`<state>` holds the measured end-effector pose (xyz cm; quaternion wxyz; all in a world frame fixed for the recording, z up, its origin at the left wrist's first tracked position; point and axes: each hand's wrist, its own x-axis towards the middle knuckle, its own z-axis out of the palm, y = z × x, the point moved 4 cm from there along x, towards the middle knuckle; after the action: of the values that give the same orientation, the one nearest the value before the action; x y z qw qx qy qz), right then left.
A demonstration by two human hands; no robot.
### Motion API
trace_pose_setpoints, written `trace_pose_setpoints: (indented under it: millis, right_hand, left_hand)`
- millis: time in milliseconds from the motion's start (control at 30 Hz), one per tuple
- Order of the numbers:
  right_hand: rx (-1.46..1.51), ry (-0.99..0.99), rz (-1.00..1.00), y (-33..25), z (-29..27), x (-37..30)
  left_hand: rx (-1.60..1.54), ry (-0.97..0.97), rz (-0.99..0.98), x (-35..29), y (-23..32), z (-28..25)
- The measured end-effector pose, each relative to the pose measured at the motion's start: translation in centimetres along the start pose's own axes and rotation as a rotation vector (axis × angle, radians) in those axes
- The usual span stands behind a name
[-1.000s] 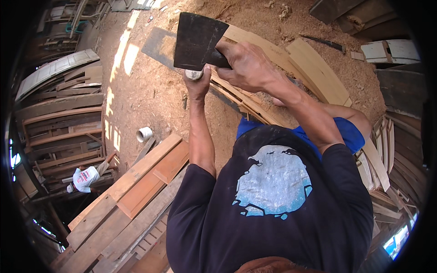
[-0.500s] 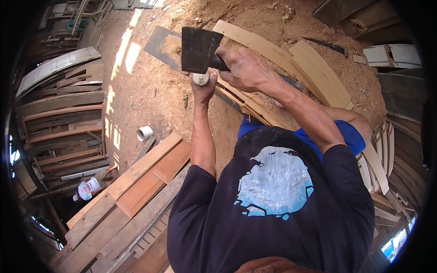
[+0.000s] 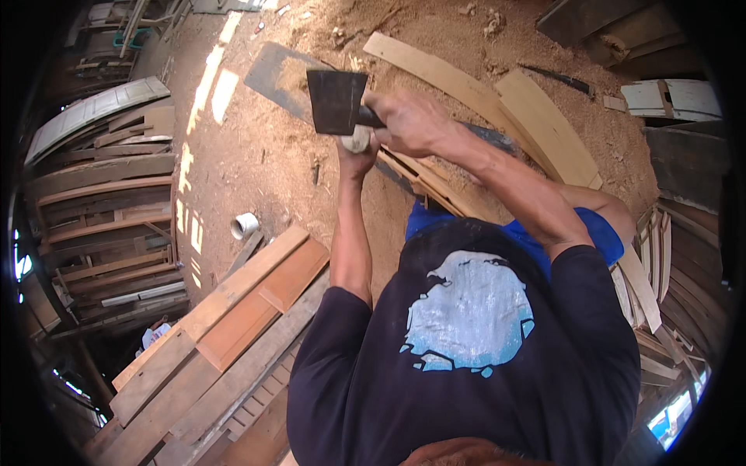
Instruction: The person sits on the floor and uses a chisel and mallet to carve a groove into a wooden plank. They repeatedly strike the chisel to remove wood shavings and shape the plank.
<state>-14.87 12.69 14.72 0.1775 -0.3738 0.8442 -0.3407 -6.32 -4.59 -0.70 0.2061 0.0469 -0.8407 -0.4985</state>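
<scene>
My right hand (image 3: 412, 122) is closed round the dark handle of a broad, square-ended chopping blade (image 3: 334, 102). The blade hangs over the ground just beyond my left hand (image 3: 356, 163). In that left hand is a round wooden piece (image 3: 356, 139), its pale, blunt end pointing up between the fingers. From this angle the blade and the wood's end overlap, and I cannot tell whether they touch. Below the blade, a grey board (image 3: 268, 74) lies with wood chips on it. The lower part of the wooden piece is hidden.
Curved light planks (image 3: 443, 71) lie on the shaving-covered ground (image 3: 256, 155) ahead and to the right. Stacked lumber (image 3: 109, 186) stands at the far left, and boards (image 3: 241, 326) lie near my left elbow. A white cup-like container (image 3: 244, 226) rests on the ground.
The blade has come down and looks smaller, a little nearer the left hand's level. My left hand, with the wooden piece, has shifted slightly right and toward me.
</scene>
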Motion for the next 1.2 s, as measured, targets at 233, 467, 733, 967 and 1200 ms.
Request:
trace_pose_setpoints:
  millis: [233, 467, 733, 967, 1200]
  right_hand:
    - [0.211, 0.243, -0.008, -1.4, -6.7, -1.5]
    - [0.405, 0.485, -0.04, -1.7, -9.9, -3.3]
    - [0.257, 0.522, -0.104, -2.9, -9.3, -2.4]
    - [-0.242, -0.068, 0.047, 0.1, -0.6, 1.3]
    - [0.014, 0.276, -0.182, -3.7, -3.2, 0.0]
  left_hand:
    - [-0.176, 0.074, -0.161, 5.3, 2.8, -0.8]
    - [-0.236, 0.038, -0.244, 7.1, 2.7, -0.1]
    - [-0.134, 0.003, -0.184, 5.4, 2.0, -0.5]
    - [0.181, 0.012, 0.033, 3.7, 3.0, 0.2]
    - [-0.131, 0.056, -0.011, 2.2, 4.6, -0.5]
